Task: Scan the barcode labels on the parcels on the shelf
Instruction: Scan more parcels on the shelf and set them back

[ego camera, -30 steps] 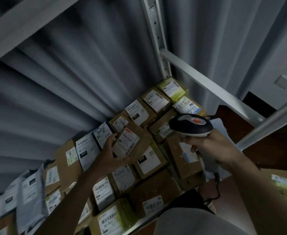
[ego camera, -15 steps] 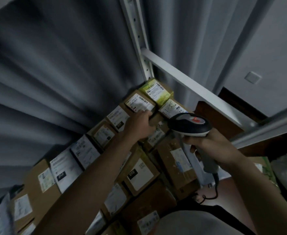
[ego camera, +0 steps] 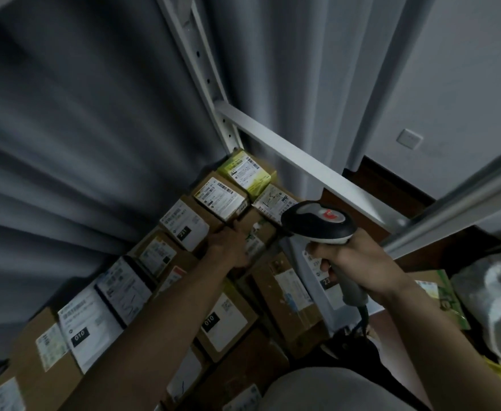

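Cardboard parcels with white barcode labels lie packed on the shelf, among them a yellow-green parcel (ego camera: pixel 245 172) in the far corner and a labelled brown box (ego camera: pixel 221 197) beside it. My left hand (ego camera: pixel 228 247) reaches over the pile and grips a small brown parcel (ego camera: pixel 256 235) just below those two. My right hand (ego camera: pixel 354 262) holds the handle of a barcode scanner (ego camera: pixel 317 225), a black and grey one with a red mark on top. The scanner's head points at the parcels next to my left hand.
A white shelf upright (ego camera: pixel 202 75) and a cross rail (ego camera: pixel 302 170) frame the shelf's right end, with a grey curtain (ego camera: pixel 80 143) behind. The scanner cable (ego camera: pixel 363 317) hangs down. A crumpled plastic bag (ego camera: pixel 492 301) lies at the right.
My left hand let go of a parcel in the middle of the pile and moved right and farther back, to the small brown parcel. The view swung right; the scanner stayed roughly in place.
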